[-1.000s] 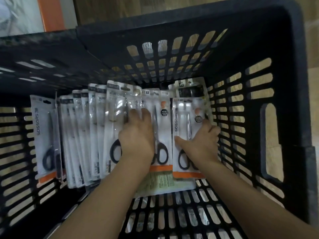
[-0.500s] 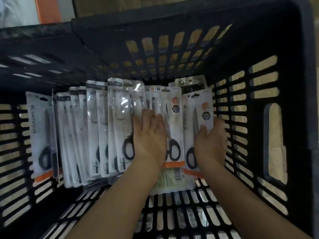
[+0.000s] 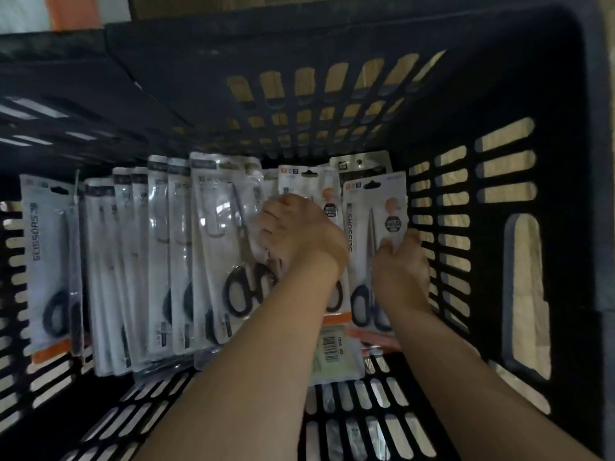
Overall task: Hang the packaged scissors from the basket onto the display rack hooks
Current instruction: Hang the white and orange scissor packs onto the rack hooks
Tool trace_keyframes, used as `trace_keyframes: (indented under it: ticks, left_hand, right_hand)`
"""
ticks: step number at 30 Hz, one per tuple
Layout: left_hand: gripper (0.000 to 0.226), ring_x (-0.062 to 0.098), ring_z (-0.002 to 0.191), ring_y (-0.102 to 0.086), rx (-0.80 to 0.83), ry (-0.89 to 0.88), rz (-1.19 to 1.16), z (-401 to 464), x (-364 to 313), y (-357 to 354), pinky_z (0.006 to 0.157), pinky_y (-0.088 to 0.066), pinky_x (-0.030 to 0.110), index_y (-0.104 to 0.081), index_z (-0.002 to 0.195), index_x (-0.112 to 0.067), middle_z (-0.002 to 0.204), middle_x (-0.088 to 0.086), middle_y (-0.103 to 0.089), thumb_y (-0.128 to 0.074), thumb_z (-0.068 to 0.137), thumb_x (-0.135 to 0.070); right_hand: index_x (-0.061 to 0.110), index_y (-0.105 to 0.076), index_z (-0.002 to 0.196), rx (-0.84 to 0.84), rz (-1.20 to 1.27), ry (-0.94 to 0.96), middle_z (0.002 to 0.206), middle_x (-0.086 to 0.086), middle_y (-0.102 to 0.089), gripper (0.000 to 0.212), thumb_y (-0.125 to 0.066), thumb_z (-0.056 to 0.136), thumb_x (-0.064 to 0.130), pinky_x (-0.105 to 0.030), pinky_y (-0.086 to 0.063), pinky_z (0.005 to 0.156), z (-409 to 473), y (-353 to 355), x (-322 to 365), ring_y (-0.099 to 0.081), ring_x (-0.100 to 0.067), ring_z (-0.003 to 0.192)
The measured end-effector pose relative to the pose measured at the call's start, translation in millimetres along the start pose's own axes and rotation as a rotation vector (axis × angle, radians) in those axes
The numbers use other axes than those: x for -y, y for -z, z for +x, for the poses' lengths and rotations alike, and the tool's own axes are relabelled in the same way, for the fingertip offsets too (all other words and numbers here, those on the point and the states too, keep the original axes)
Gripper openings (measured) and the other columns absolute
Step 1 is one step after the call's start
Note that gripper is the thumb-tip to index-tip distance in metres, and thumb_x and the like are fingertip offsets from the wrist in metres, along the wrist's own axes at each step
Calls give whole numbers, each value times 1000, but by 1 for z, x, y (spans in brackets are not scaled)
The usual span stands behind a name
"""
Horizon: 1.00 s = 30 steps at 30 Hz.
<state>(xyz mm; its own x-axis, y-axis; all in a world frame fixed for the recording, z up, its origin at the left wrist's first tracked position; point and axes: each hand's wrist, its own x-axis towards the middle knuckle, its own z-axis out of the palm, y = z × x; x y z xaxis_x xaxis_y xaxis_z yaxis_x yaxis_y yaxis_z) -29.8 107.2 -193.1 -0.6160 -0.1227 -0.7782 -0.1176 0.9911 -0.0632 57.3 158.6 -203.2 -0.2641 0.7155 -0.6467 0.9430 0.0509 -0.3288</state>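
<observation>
Both my hands reach down into a black slotted basket [image 3: 499, 94]. Several white packs of black-handled scissors stand in a row across its bottom. My right hand [image 3: 401, 271] grips the rightmost scissors pack [image 3: 376, 207], thumb on its front and fingers behind its right edge. My left hand [image 3: 298, 234] has its fingers curled over the top of a clear-fronted pack [image 3: 226, 234] and the white pack [image 3: 312, 184] beside it. The display rack is out of view.
A lone scissors pack [image 3: 43, 261] leans at the far left of the basket. A green-labelled barcode card [image 3: 336, 351] lies flat under the packs. A handle slot [image 3: 525, 294] opens in the right wall. An orange-and-white surface [image 3: 66, 10] shows beyond the basket.
My right hand has tilted the rightmost pack more upright and slid to its right edge. My left hand's fingers have gone from flat to curled round the middle packs.
</observation>
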Motion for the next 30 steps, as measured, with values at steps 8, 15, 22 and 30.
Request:
trace_keyframes:
  ticks: [8,15,22,30]
  left_hand:
    - [51,25,118,-50,-44,-203,-436,11,28,-5,91,-43,33,-42,133,-11,131,7,-52,-61,90,-30]
    - [42,24,121,-52,204,-91,-925,-10,50,-8,96,-38,25,-49,133,-9,132,5,-56,-57,93,-20]
    - [17,25,95,-64,127,62,-1169,-44,96,32,91,-51,41,-63,102,-11,108,8,-68,-62,90,-23]
    - [19,27,89,-64,2,81,-1270,-162,183,171,81,-54,43,-63,102,-15,101,10,-68,-63,90,-29]
  right_hand:
    - [11,-38,135,-14,11,30,126,-13,-53,39,-37,101,29,-29,-39,81,4,0,-3,-53,-27,114]
    - [9,-45,124,49,14,27,121,-15,-54,32,-39,100,29,-40,-44,88,-6,12,3,-53,-30,110]
    - [14,-48,118,150,133,76,110,-6,-56,24,-42,99,28,-43,-47,90,-50,51,27,-55,-25,104]
    - [10,-50,107,222,257,261,102,-9,-57,17,-46,98,23,-36,-46,80,-184,140,144,-56,-22,92]
